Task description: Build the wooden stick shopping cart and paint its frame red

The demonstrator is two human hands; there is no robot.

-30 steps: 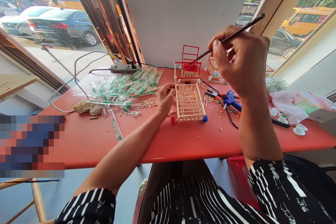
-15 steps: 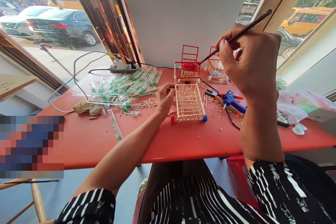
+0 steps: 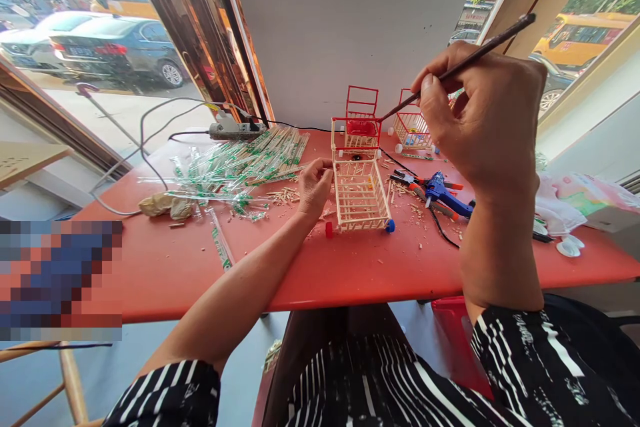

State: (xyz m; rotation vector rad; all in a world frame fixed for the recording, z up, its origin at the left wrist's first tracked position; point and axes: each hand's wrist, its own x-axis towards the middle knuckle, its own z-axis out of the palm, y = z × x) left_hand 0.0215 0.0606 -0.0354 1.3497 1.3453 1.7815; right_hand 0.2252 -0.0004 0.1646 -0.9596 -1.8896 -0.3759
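A miniature shopping cart (image 3: pixel 363 203) built of thin wooden sticks stands on the red table, its handle frame painted red and its wheels red and blue caps. My left hand (image 3: pixel 316 187) pinches the cart's left side near the base of the handle. In my right hand (image 3: pixel 483 113) is a thin dark paintbrush (image 3: pixel 453 71), held like a pen. Its tip touches the upper right corner of the red handle frame. Just behind sits a red container (image 3: pixel 362 127), partly hidden by the frame.
Wrapped sticks (image 3: pixel 270 153) are heaped at the left beside a power strip (image 3: pixel 235 128). A blue glue gun (image 3: pixel 445 193) and pliers (image 3: pixel 403 177) lie right of the cart. Another small cart (image 3: pixel 414 128) stands behind. Wood scraps litter the table (image 3: pixel 320 280).
My right hand has shifted slightly to the right, and the brush leans lower, its tip still at the frame's corner. My left hand and the cart have stayed in place.
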